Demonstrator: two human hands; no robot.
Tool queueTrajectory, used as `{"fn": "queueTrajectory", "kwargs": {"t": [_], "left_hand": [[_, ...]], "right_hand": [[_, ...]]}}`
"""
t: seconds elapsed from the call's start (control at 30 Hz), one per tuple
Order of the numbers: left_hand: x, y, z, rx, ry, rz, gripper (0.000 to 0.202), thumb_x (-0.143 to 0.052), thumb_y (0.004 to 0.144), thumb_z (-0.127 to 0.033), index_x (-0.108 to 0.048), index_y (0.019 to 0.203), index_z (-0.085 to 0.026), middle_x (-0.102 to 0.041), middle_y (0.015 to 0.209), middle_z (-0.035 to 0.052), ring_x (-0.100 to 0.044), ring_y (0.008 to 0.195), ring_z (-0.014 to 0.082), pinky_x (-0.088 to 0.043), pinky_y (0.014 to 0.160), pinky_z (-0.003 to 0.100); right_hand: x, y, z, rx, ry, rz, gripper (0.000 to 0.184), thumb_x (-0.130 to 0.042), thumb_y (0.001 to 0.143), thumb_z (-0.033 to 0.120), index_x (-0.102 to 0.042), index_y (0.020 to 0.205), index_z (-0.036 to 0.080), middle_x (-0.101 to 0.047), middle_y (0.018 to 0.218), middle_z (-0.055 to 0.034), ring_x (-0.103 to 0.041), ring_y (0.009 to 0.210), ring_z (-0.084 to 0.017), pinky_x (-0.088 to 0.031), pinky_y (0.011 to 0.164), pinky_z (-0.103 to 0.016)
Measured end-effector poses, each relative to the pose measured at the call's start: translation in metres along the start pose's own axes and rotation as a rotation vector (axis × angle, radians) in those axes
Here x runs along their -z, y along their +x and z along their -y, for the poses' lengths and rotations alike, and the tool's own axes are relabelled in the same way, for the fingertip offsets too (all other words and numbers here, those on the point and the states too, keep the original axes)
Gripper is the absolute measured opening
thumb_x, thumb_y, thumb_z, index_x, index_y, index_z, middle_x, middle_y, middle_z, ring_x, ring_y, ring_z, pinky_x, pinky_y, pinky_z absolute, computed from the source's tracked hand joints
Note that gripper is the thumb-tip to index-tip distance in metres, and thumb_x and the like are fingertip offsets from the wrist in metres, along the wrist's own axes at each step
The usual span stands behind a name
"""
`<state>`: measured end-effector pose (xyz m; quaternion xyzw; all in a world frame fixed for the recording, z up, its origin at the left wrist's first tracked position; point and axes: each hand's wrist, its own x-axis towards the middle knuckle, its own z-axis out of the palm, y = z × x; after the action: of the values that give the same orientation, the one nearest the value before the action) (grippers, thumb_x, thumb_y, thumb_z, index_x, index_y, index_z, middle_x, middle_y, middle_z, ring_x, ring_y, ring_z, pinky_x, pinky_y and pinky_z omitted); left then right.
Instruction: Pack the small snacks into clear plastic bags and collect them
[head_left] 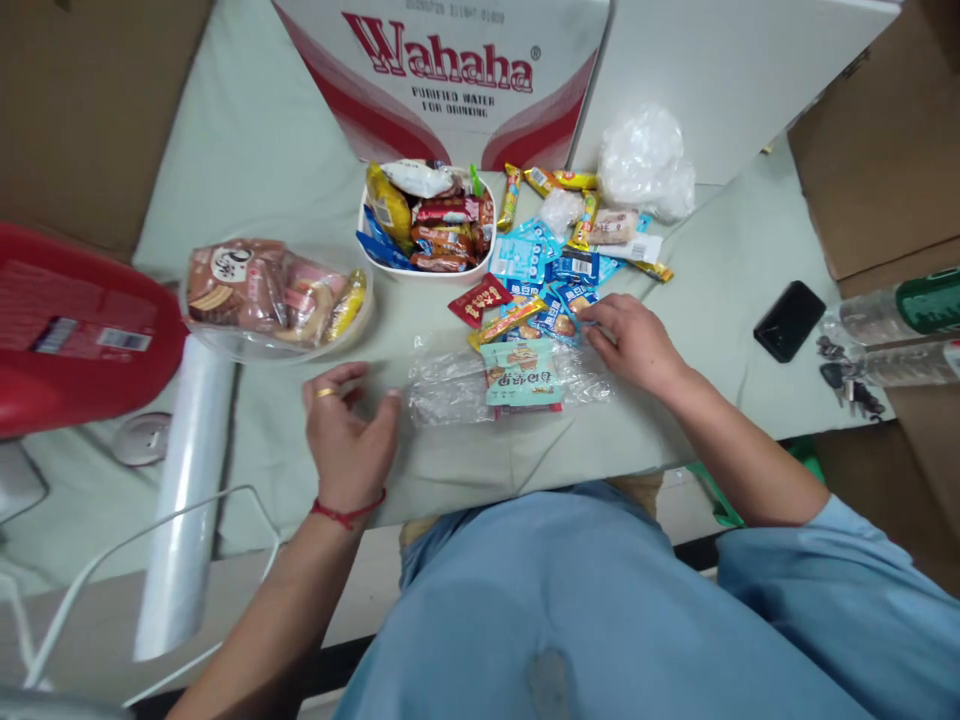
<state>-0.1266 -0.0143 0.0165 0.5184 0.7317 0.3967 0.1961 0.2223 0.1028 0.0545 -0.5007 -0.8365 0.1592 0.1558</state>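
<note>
My left hand (346,432) rests on the pale green cloth (262,150), fingers loosely spread and holding nothing, just left of a clear plastic bag (450,392). A teal snack packet (521,374) lies on that bag. My right hand (630,342) reaches into a loose pile of blue and yellow snack packets (551,270), its fingers pinched on a blue packet (574,302) at the pile's near edge.
A white bowl (420,268) full of snacks stands behind the bag. A clear bowl (247,345) of wrapped snacks sits at the left, by a red object (67,330) and a film roll (187,490). A Wahaha box (450,70), crumpled plastic (645,160), a phone (789,320), keys (847,385) and bottles (900,315) lie around.
</note>
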Motion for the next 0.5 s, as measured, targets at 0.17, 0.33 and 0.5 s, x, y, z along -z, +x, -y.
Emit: {"fn": "queueTrajectory", "kwargs": {"t": [0.17,0.33,0.5], "left_hand": [[0.012,-0.026,-0.043,-0.49,0.172,-0.108,0.019,-0.061,0.088,-0.016,-0.068,0.103,-0.025,-0.068,0.103,0.0059,-0.062,0.11,0.0278,-0.048,0.101,0.051],[-0.037,-0.01,-0.081,-0.607,0.325,0.276,0.038,-0.051,0.099,-0.023,-0.066,0.134,-0.023,-0.073,0.13,0.01,-0.061,0.116,0.0295,-0.041,0.094,0.048],[-0.078,0.011,-0.081,-0.613,0.379,0.427,0.032,-0.048,0.103,-0.031,-0.074,0.117,-0.02,-0.078,0.111,0.0126,-0.059,0.111,0.0329,-0.037,0.087,0.05]], "right_hand": [[-0.01,0.033,0.023,0.225,-0.044,0.018,0.029,-0.052,0.101,0.026,-0.074,0.12,0.02,-0.071,0.114,-0.0125,-0.055,0.108,-0.032,-0.042,0.098,-0.045],[-0.036,0.072,0.031,0.27,-0.074,0.14,0.037,-0.062,0.096,0.029,-0.071,0.129,0.015,-0.07,0.119,-0.0155,-0.052,0.112,-0.033,-0.038,0.1,-0.045],[-0.045,0.092,0.027,0.243,0.041,0.288,0.024,-0.068,0.091,0.03,-0.078,0.107,0.015,-0.072,0.1,-0.0109,-0.058,0.095,-0.026,-0.04,0.091,-0.038]]}}
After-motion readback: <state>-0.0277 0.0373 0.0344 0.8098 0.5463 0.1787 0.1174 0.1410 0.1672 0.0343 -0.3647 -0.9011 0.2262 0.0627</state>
